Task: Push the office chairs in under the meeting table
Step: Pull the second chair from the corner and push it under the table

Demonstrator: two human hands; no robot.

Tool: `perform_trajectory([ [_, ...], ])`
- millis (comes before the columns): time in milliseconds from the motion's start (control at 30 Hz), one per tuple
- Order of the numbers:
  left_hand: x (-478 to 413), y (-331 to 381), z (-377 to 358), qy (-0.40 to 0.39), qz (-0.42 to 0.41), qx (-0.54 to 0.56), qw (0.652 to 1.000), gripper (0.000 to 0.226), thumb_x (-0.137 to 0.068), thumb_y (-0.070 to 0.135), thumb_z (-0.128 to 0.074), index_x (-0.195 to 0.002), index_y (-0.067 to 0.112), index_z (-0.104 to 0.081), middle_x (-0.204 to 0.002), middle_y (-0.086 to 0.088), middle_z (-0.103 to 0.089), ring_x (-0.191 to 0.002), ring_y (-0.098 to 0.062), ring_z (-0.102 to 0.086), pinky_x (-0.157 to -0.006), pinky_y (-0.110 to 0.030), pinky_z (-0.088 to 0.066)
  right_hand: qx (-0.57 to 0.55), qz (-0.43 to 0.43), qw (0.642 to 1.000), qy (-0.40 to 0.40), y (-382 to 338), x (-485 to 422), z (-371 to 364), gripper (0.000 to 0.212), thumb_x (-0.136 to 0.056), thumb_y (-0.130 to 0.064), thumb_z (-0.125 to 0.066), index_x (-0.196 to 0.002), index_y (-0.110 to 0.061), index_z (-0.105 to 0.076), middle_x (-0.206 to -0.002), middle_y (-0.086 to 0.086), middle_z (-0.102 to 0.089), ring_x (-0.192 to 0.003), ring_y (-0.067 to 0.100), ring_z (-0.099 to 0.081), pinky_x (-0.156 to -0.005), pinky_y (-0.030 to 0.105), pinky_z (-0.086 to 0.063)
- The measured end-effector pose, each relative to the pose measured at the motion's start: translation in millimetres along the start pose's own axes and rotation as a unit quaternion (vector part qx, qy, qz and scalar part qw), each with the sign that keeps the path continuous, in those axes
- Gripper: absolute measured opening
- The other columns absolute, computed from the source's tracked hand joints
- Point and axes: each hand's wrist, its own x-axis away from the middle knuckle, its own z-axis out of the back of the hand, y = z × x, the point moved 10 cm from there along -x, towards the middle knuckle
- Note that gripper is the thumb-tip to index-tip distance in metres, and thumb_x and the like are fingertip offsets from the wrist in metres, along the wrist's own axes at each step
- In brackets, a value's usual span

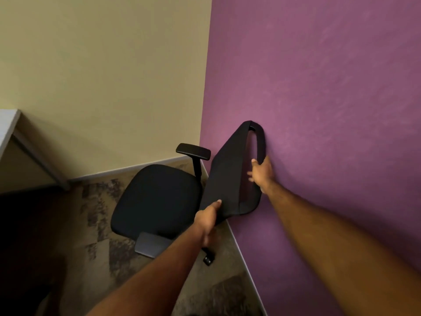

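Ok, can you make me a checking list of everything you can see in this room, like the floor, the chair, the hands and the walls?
Surface: patchy brown-and-beige carpet.
Job's things: one black office chair, standing in the corner with its backrest close against the purple wall; a corner of the pale table shows at far left, apart from the chair.
Clutter: nothing seen.
Grippers: left hand grips the backrest's lower edge; right hand holds its rim on the wall side.
Cables: nothing seen.
Surroundings: purple wall on the right meets a beige wall; white skirting along the floor.
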Motion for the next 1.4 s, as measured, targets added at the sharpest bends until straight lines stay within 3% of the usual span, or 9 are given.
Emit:
perform_trajectory([
  [100,-0.2,-4.6,-18.8,-0.027,0.055,0.165,0.984,0.036,-0.098,0.035,-0.061,-0.126,0.013,-0.059,-0.123,-0.01,-0.06,-0.092,-0.026,-0.062,-0.084,-0.048,-0.058,0.002,0.003,1.0,0.011,-3.1,-3.0,-5.0,0.061,-0.104,-0.021,-0.049,-0.158,-0.014,-0.02,-0.113,0.007,-0.052,-0.092,0.04,-0.073,-0.08,0.058,-0.06],
  [200,3.5,6.0,-46.4,-0.074,0.081,0.382,0.918,0.02,-0.102,0.018,-0.054,-0.113,0.003,-0.061,-0.116,-0.019,-0.064,-0.089,-0.032,-0.064,-0.086,-0.051,-0.055,0.027,0.016,0.999,0.022,-5.0,-7.1,-0.3,0.059,-0.103,-0.019,-0.052,-0.154,-0.014,-0.024,-0.107,0.009,-0.055,-0.088,0.04,-0.073,-0.077,0.06,-0.06],
  [533,4.1,-3.2,-29.6,-0.038,0.059,0.453,0.888,0.024,-0.097,-0.015,-0.029,-0.097,-0.008,-0.052,-0.098,-0.023,-0.06,-0.086,-0.037,-0.059,-0.103,-0.059,-0.044,0.05,0.033,0.997,0.039,-1.2,-1.0,-7.1,0.073,-0.098,0.001,-0.053,-0.157,-0.021,-0.016,-0.121,0.006,-0.044,-0.079,0.03,-0.068,-0.069,0.055,-0.059],
  [667,7.9,-8.9,-17.5,-0.035,0.073,0.463,0.883,0.022,-0.095,-0.01,-0.032,-0.102,-0.007,-0.053,-0.099,-0.023,-0.061,-0.083,-0.037,-0.06,-0.072,-0.045,-0.059,0.064,0.025,0.997,0.046,0.5,7.3,-14.9,0.069,-0.095,0.001,-0.054,-0.153,-0.018,-0.022,-0.126,0.016,-0.056,-0.088,0.039,-0.072,-0.08,0.059,-0.059],
  [767,9.8,-12.4,-5.5,-0.028,0.087,0.437,0.895,0.015,-0.095,-0.001,-0.037,-0.09,0.0,-0.052,-0.082,-0.017,-0.058,-0.068,-0.028,-0.056,-0.042,-0.025,-0.052,0.085,0.021,0.995,0.051,2.7,14.0,-23.2,0.058,-0.091,-0.002,-0.057,-0.141,-0.011,-0.031,-0.123,0.026,-0.062,-0.101,0.046,-0.068,-0.087,0.063,-0.055],
  [933,17.8,-4.7,23.3,-0.036,0.073,0.423,0.903,0.014,-0.095,0.007,-0.038,-0.086,0.006,-0.048,-0.077,-0.012,-0.052,-0.064,-0.022,-0.049,-0.062,-0.031,-0.038,0.094,0.025,0.995,0.038,0.0,32.5,-48.5,0.061,-0.087,-0.001,-0.06,-0.138,-0.012,-0.029,-0.12,0.026,-0.061,-0.106,0.048,-0.065,-0.087,0.064,-0.054],
  [1133,22.3,0.0,78.1,-0.01,0.036,0.469,0.882,0.019,-0.102,0.011,-0.04,-0.102,-0.002,-0.054,-0.094,-0.023,-0.062,-0.079,-0.033,-0.061,-0.091,-0.046,-0.047,0.074,0.017,0.997,0.022,-13.9,68.7,-90.2,0.066,-0.089,0.0,-0.064,-0.143,-0.006,-0.027,-0.114,0.022,-0.06,-0.11,0.048,-0.063,-0.094,0.058,-0.054],
  [1267,27.2,7.9,123.9,0.014,0.003,0.506,0.862,0.024,-0.105,0.011,-0.041,-0.12,-0.005,-0.052,-0.111,-0.026,-0.061,-0.088,-0.036,-0.063,-0.096,-0.052,-0.047,0.1,0.026,0.995,-0.001,-29.7,97.2,-122.3,0.074,-0.092,-0.004,-0.063,-0.15,-0.005,-0.017,-0.127,0.029,-0.059,-0.104,0.045,-0.064,-0.087,0.048,-0.054],
  [1400,32.7,9.9,165.7,0.031,-0.013,0.533,0.845,0.024,-0.106,0.013,-0.041,-0.106,-0.008,-0.053,-0.099,-0.026,-0.061,-0.086,-0.037,-0.062,-0.099,-0.052,-0.046,0.144,0.046,0.988,-0.011,-46.1,124.0,-153.3,0.074,-0.093,-0.006,-0.062,-0.149,0.001,-0.015,-0.125,0.031,-0.059,-0.102,0.047,-0.064,-0.077,0.043,-0.055],
])
